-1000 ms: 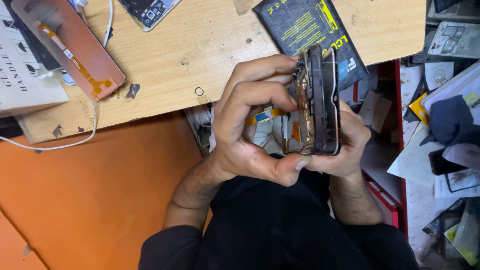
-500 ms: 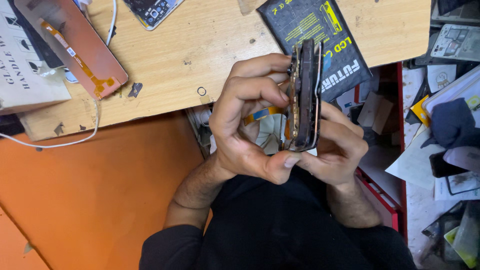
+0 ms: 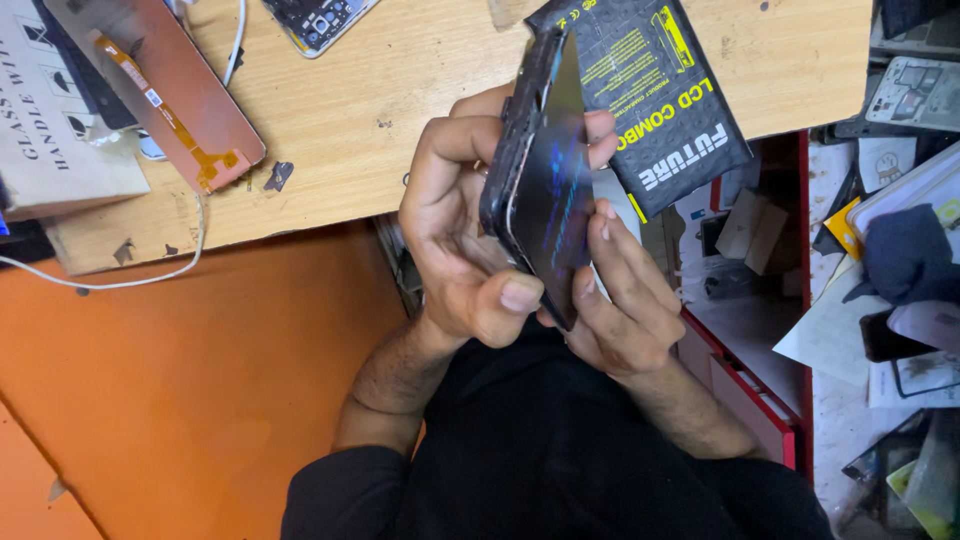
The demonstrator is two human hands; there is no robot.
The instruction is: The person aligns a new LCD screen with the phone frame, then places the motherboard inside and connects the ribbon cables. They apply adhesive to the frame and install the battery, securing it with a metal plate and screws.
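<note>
gripping the phone (image 3: 545, 170) in left hand (image 3: 455, 240) and right hand (image 3: 625, 300), now turned screen-outward, earlier edge-on.

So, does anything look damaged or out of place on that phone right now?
Yes. The phone, held by the left hand and right hand, gapes along its left edge, the dark screen lifted off the frame.
</note>
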